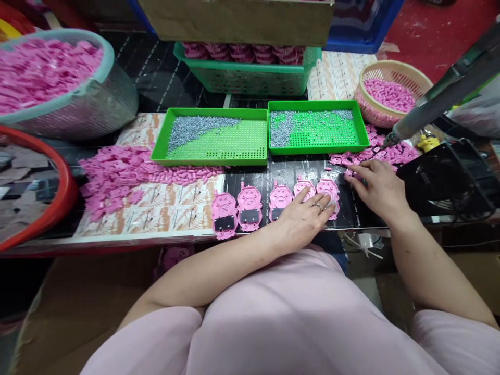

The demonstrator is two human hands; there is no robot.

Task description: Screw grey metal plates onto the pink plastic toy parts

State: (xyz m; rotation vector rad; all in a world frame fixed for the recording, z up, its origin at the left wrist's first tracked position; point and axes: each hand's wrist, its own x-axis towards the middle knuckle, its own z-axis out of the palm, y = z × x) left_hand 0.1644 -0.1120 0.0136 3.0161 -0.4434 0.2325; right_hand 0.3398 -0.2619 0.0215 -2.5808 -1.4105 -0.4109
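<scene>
A row of several pink toy walkie-talkie shells (249, 200) lies along the bench's front edge; black plates show on the ones at the left. My left hand (302, 219) rests with fingers stretched over the shells at the right end, its fingertips on the rightmost shell (326, 187). That hand partly hides the shells beneath it. To the right, my right hand (377, 187) is at the edge of a heap of small pink plastic parts (375, 151). Its thumb and fingers are bent together in a pinch; what is between them is too small to make out.
Two green trays of small metal screws (203, 127) (289, 125) stand behind the row. Pink parts (121, 172) are heaped at left, near a large basket (105, 99) and a red-rimmed basket (68, 198). A beige basket (394, 67), metal arm (437, 99) and black fan (453, 182) stand right.
</scene>
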